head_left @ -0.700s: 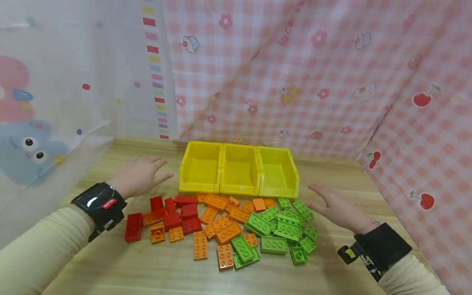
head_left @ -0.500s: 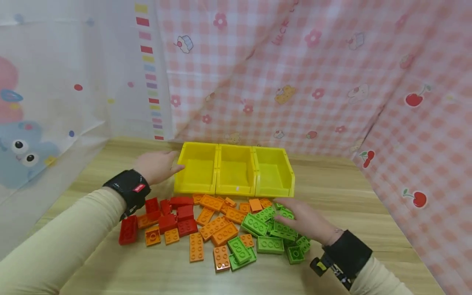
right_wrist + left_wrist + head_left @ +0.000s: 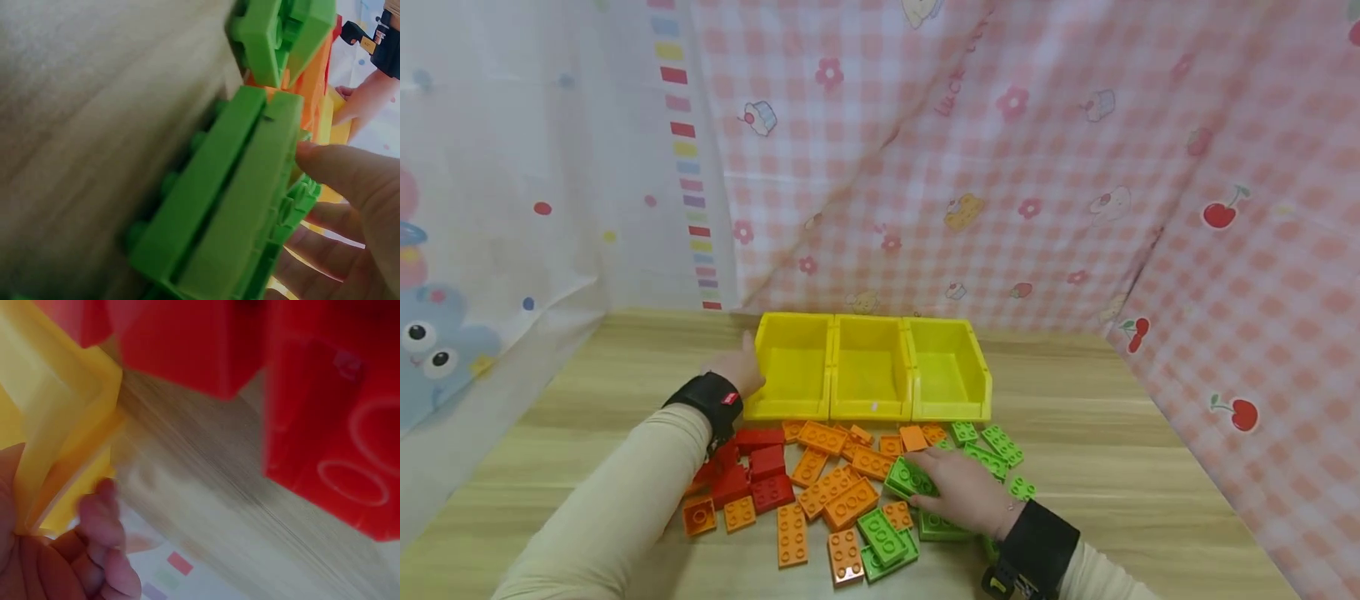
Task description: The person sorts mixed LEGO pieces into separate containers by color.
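My left hand [image 3: 733, 367] grips the left side wall of the leftmost yellow bin [image 3: 788, 411]. In the left wrist view, the thumb lies on one side of that wall and the curled fingers [image 3: 103, 525] on the other. My right hand [image 3: 966, 492] reaches over the green bricks, with its fingertips at a green brick [image 3: 904, 477] on the pile's left side. Seen from the right wrist, the thumb [image 3: 337, 164] is at the end of a green brick [image 3: 244, 206] and the other fingers spread beyond it. The right palm hides several green bricks.
Three yellow bins stand side by side behind the bricks. Red bricks [image 3: 771, 493] lie under the left forearm, and orange bricks [image 3: 853, 502] lie in the middle. Printed curtains [image 3: 880, 167] enclose the wooden table [image 3: 1075, 400] at the back and both sides.
The left hand has moved right and taken hold of the left bin's side. The right hand has come left onto the green bricks. The head view has shifted slightly.
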Demonstrator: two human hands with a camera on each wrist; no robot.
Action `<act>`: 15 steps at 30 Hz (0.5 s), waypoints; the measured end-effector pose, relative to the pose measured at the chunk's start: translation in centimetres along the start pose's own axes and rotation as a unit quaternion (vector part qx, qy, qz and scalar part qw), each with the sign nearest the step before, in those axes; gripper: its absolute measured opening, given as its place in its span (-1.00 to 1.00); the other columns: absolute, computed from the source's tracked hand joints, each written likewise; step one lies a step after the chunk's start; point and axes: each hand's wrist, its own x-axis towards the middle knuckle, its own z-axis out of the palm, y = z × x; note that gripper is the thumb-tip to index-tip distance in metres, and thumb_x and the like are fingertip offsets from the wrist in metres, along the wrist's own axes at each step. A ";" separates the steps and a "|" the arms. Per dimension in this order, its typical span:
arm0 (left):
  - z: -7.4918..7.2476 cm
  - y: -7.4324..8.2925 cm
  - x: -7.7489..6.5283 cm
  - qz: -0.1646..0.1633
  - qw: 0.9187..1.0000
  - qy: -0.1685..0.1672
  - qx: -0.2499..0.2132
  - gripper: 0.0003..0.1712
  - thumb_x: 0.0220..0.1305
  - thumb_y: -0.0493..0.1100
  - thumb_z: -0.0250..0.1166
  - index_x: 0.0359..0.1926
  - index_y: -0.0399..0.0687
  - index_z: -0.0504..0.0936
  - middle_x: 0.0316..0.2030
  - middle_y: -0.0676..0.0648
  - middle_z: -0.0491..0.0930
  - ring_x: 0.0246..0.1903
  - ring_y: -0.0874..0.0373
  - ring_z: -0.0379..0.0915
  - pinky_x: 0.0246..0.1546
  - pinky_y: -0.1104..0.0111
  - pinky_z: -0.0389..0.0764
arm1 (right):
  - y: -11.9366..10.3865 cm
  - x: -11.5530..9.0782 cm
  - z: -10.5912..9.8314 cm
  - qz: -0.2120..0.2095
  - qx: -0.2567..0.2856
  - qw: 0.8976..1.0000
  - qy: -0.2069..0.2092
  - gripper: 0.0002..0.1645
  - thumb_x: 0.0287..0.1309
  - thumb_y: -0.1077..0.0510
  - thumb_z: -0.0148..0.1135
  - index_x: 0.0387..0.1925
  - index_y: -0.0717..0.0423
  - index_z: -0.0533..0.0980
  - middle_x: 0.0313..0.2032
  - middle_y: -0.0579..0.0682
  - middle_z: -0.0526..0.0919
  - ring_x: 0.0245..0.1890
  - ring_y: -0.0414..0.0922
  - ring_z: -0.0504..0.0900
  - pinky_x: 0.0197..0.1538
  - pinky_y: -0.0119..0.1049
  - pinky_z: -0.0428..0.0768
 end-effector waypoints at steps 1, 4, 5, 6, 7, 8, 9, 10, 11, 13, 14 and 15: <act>0.1 -0.2 0.1 0.003 1.000 0.002 -0.011 -0.05 0.20 -0.12 0.15 0.38 -0.43 -0.21 -0.44 -0.34 0.57 -0.51 -0.16 0.48 -0.42 0.01 0.45 | 0.0 0.1 0.1 0.001 0.004 1.000 -0.001 -0.35 0.08 -0.01 0.31 0.17 0.19 0.41 0.02 0.10 0.55 -0.08 -0.03 0.58 -0.11 -0.18 0.54; 0.3 -0.7 0.5 0.012 1.000 0.007 -0.022 -0.04 0.19 -0.17 0.14 0.41 -0.34 -0.26 -0.60 -0.22 0.51 -0.64 -0.07 0.40 -0.54 0.11 0.40 | -0.1 0.2 0.4 0.007 0.018 1.000 -0.001 -0.34 0.09 0.01 0.30 0.19 0.19 0.39 0.04 0.10 0.55 -0.06 -0.02 0.58 -0.11 -0.18 0.55; 0.3 -0.8 0.6 0.015 0.999 0.008 -0.027 -0.03 0.18 -0.18 0.14 0.42 -0.30 -0.27 -0.64 -0.19 0.47 -0.68 -0.05 0.37 -0.58 0.15 0.38 | -0.1 0.3 0.4 0.009 0.023 1.000 0.000 -0.34 0.09 0.01 0.29 0.19 0.19 0.39 0.05 0.10 0.54 -0.06 -0.02 0.57 -0.11 -0.18 0.54; 0.3 -0.9 0.7 0.019 0.999 0.008 -0.031 -0.04 0.18 -0.20 0.13 0.43 -0.27 -0.27 -0.68 -0.16 0.44 -0.71 -0.03 0.34 -0.60 0.17 0.35 | -0.1 0.3 0.4 0.011 0.030 0.999 0.001 -0.35 0.10 0.02 0.29 0.19 0.20 0.38 0.05 0.11 0.54 -0.04 -0.02 0.57 -0.10 -0.16 0.54; 0.3 -0.9 0.7 0.023 0.999 0.010 -0.033 -0.04 0.17 -0.21 0.12 0.43 -0.25 -0.26 -0.69 -0.15 0.42 -0.72 -0.01 0.31 -0.62 0.19 0.33 | 0.0 0.4 0.4 0.012 0.036 0.999 0.002 -0.35 0.11 0.02 0.28 0.20 0.20 0.38 0.05 0.11 0.54 -0.03 -0.01 0.56 -0.08 -0.15 0.53; 0.2 -0.9 0.7 0.025 0.999 0.010 -0.033 -0.05 0.18 -0.23 0.12 0.43 -0.24 -0.26 -0.70 -0.14 0.41 -0.73 0.00 0.30 -0.63 0.19 0.32 | 0.0 0.4 0.4 0.015 0.045 0.999 0.001 -0.35 0.11 0.03 0.27 0.20 0.21 0.38 0.05 0.12 0.54 -0.02 0.00 0.55 -0.07 -0.14 0.52; 0.1 -0.8 0.6 0.026 0.999 0.011 -0.034 -0.07 0.18 -0.24 0.11 0.44 -0.23 -0.24 -0.71 -0.14 0.41 -0.73 0.00 0.30 -0.63 0.19 0.32 | 0.0 0.4 0.3 0.019 0.052 0.998 0.002 -0.35 0.12 0.03 0.27 0.21 0.21 0.37 0.06 0.12 0.53 -0.02 0.00 0.55 -0.07 -0.13 0.52; 0.0 -0.7 0.5 0.027 0.999 0.011 -0.031 -0.07 0.18 -0.24 0.11 0.43 -0.24 -0.23 -0.70 -0.14 0.41 -0.73 0.00 0.30 -0.62 0.18 0.33 | 0.0 0.5 0.2 0.022 0.059 0.998 0.002 -0.35 0.13 0.04 0.26 0.21 0.21 0.36 0.06 0.13 0.53 -0.02 0.00 0.55 -0.06 -0.12 0.52; -0.1 -0.6 0.4 0.025 0.999 0.009 -0.029 -0.08 0.18 -0.25 0.11 0.43 -0.25 -0.22 -0.70 -0.15 0.42 -0.72 -0.01 0.32 -0.61 0.17 0.35 | 0.1 0.5 0.1 0.026 0.065 0.998 0.003 -0.34 0.14 0.04 0.25 0.23 0.21 0.34 0.07 0.13 0.52 -0.01 0.01 0.55 -0.06 -0.11 0.51; -0.1 -0.4 0.3 0.021 1.000 0.002 -0.021 -0.08 0.17 -0.24 0.12 0.43 -0.26 -0.22 -0.68 -0.16 0.44 -0.69 -0.04 0.36 -0.58 0.13 0.39 | 0.3 0.5 -0.4 0.036 0.080 0.996 0.009 -0.32 0.15 0.05 0.24 0.26 0.21 0.31 0.09 0.14 0.50 0.00 0.01 0.54 -0.06 -0.09 0.51; 0.0 -0.2 0.4 0.018 1.000 -0.004 -0.017 -0.06 0.17 -0.23 0.14 0.43 -0.26 -0.22 -0.67 -0.17 0.46 -0.67 -0.05 0.38 -0.55 0.11 0.42 | 0.5 0.5 -0.7 0.041 0.086 0.995 0.019 -0.31 0.14 0.07 0.25 0.27 0.21 0.30 0.09 0.14 0.50 -0.01 0.02 0.54 -0.07 -0.08 0.51; 0.1 -0.1 0.4 0.016 1.000 -0.009 -0.015 -0.04 0.17 -0.22 0.16 0.43 -0.26 -0.22 -0.65 -0.18 0.47 -0.65 -0.06 0.41 -0.53 0.10 0.43 | 0.8 0.6 -1.0 0.044 0.097 0.994 0.030 -0.31 0.15 0.10 0.25 0.27 0.24 0.28 0.10 0.16 0.49 0.00 0.03 0.53 -0.06 -0.07 0.51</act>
